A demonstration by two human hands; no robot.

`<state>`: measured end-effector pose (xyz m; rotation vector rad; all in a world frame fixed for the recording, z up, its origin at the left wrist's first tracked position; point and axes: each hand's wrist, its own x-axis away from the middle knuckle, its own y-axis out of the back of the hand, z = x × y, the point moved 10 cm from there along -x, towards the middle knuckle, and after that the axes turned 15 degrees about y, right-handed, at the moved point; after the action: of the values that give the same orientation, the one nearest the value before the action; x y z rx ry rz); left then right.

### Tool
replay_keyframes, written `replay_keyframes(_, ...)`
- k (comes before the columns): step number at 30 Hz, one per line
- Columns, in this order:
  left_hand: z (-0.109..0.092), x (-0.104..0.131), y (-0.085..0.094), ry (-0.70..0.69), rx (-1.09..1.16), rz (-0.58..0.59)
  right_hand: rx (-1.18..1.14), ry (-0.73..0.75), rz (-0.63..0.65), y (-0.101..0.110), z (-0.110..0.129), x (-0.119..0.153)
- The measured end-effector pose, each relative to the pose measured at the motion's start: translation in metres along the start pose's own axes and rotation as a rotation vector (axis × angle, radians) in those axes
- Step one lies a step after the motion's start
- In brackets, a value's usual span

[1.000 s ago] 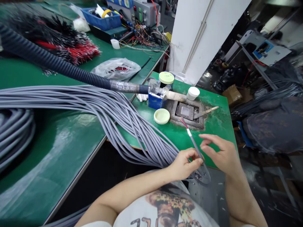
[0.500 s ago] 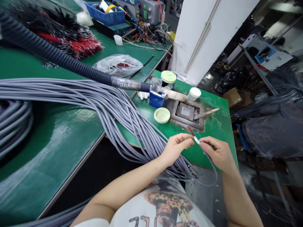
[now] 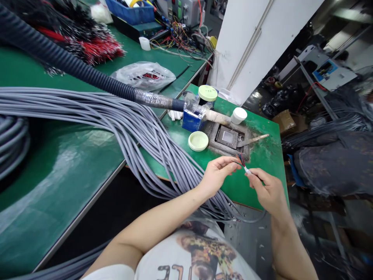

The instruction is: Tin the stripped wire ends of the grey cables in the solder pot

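A grey cable's stripped end (image 3: 247, 170) is pinched in my right hand (image 3: 269, 190), with the thumb and forefinger just behind its white section. From that end fan out thin coloured wires (image 3: 241, 158), red, dark and other colours, pointing up. My left hand (image 3: 217, 173) is closed at their left side, with thumb and fingertips pinching one or more of the wires. Beyond both hands lies a square solder pot (image 3: 228, 137) set in a grimy frame, a flat blade (image 3: 253, 140) resting across its right edge. The held cable's lower run is partly hidden by my right hand.
A thick bundle of grey cables (image 3: 151, 140) crosses from the left to beneath my left forearm. A ribbed black hose (image 3: 96, 74) runs to a blue box (image 3: 192, 119). Around the pot stand a pale green dish (image 3: 198, 140), a lidded jar (image 3: 208, 93) and a white cup (image 3: 239, 115).
My left fingertips have come onto the coloured wires, having been beside the white section. The cable end has shifted slightly right, and the wires now stand more upright. The view has moved slightly.
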<state>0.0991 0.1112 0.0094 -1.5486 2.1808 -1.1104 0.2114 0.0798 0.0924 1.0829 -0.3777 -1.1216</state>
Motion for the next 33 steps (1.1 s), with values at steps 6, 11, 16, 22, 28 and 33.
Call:
replay_keyframes(6, -0.008, 0.002, 0.006, -0.071, -0.012, -0.035, -0.132, -0.067, 0.006, -0.007, -0.009, -0.003)
replay_keyframes(11, -0.011, 0.002, 0.009, -0.094, -0.015, -0.054, -0.178, -0.085, 0.019, -0.011, -0.01, -0.006)
replay_keyframes(16, -0.002, -0.001, 0.012, -0.065, 0.025, -0.045, -0.272, -0.105, 0.009, -0.015, -0.014, -0.006)
replay_keyframes(22, 0.0, 0.0, 0.011, -0.091, 0.058, -0.037, -0.352, -0.127, -0.004, -0.02, -0.019, -0.007)
replay_keyframes(28, -0.011, 0.004, 0.012, -0.169, -0.046, -0.069, -0.31, -0.099, -0.004, -0.019, -0.014, -0.009)
replay_keyframes(33, -0.008, 0.002, 0.016, -0.155, -0.01, -0.069, -0.282, -0.071, 0.004, -0.02, -0.009, -0.011)
